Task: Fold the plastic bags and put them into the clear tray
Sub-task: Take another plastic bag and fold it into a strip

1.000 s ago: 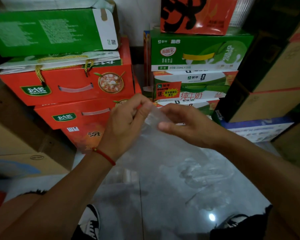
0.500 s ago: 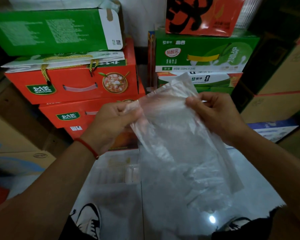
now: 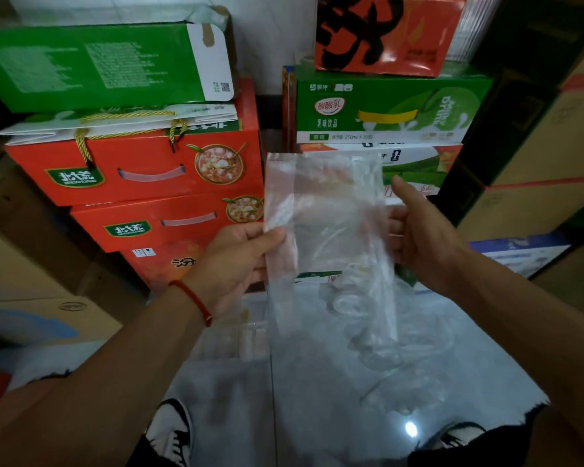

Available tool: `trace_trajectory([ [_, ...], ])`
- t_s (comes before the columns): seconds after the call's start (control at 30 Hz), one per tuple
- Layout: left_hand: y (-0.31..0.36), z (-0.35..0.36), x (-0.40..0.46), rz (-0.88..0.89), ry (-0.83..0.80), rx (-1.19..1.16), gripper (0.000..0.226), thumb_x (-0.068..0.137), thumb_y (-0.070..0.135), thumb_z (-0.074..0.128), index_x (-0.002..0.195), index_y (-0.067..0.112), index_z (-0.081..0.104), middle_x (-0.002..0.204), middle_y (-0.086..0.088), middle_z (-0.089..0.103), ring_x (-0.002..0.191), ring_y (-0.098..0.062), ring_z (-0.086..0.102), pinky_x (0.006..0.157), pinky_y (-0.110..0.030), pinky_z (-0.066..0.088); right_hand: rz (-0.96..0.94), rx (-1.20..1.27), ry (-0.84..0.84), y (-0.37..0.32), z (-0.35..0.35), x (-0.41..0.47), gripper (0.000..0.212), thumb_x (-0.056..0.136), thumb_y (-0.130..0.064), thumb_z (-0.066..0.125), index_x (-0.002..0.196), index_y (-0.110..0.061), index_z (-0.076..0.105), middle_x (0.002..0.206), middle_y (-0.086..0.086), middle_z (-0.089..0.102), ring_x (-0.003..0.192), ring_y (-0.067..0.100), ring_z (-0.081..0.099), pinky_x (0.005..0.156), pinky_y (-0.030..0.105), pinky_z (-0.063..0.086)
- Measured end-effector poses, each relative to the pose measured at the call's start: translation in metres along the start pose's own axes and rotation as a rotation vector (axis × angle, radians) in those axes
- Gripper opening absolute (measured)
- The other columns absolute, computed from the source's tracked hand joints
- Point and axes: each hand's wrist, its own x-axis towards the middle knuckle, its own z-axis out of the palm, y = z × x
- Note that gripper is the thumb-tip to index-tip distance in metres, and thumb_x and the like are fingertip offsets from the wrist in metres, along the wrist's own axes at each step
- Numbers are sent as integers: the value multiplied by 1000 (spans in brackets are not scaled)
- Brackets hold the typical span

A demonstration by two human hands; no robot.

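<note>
Fingers of the left hand pinch the left edge of a clear plastic bag, thumb in front and the other fingers behind the film. Fingers of the right hand curl round the bag's right edge, with the thumb standing up beside it. Held upright in the air between both hands, the bag hangs down lengthwise as a narrow strip above the floor. A red string bracelet circles the left wrist. Below the left hand, a clear tray rests on the floor near the foot of the stacked cartons, just beside a loose heap of clear bags lying under the right hand. Orange cartons and green cartons are piled at the floor's far edge. Two black-and-white shoes show at the near edge.
</note>
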Motion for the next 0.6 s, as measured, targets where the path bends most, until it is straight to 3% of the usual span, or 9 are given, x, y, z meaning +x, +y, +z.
trace_trajectory([
  [0.07,0,-4,2,22,51,15,24,99,17,62,112,-2,71,108,-19,75,96,-31,72,80,-39,62,34,-26,-89,7,0,-3,33,100,-42,62,95,-11,71,68,3,67,48,11,61,44,20,48],
  [0.13,0,-8,4,36,78,25,23,99,17,62,110,-1,72,107,-18,76,98,-31,73,77,-37,62,-11,-65,-101,14,0,-3,17,100,-20,66,100,-4,71,77,7,72,61,15,69,54,24,56],
  [0.2,1,-11,3,56,101,18,19,99,16,63,104,2,74,101,-15,77,91,-27,74,70,-31,60,-96,-94,-59,18,1,0,10,96,-11,69,102,-3,71,85,12,76,72,19,72,67,30,60],
  [0.27,3,-12,3,79,116,13,16,99,15,63,99,3,74,97,-14,78,85,-23,73,65,-26,58,-190,-153,-2,19,1,2,14,93,-10,74,106,-6,72,90,14,78,80,23,74,80,40,61],
  [0.33,3,-12,3,113,124,30,16,99,16,64,97,4,74,96,-14,77,84,-23,72,66,-26,59,-243,-194,28,17,1,3,26,91,-13,76,116,-10,71,90,11,79,83,23,75,81,42,60],
  [0.47,2,-12,4,187,173,28,12,97,17,67,101,6,72,91,-11,78,83,-22,72,73,-34,60,-354,-273,48,12,1,-3,50,92,-14,77,137,-27,58,87,8,78,84,18,76,70,28,59],
  [0.53,1,-13,4,204,239,-14,12,93,18,72,103,13,66,91,-11,78,90,-29,74,80,-44,61,-432,-307,61,11,1,-6,48,93,-11,75,135,-29,60,83,10,77,81,17,75,69,25,59],
  [0.6,0,-13,3,242,274,-15,21,90,20,75,106,16,62,91,-11,78,97,-35,73,86,-52,58,-495,-355,65,10,3,-8,35,94,-13,75,126,-26,67,86,15,76,82,23,75,72,31,63],
])
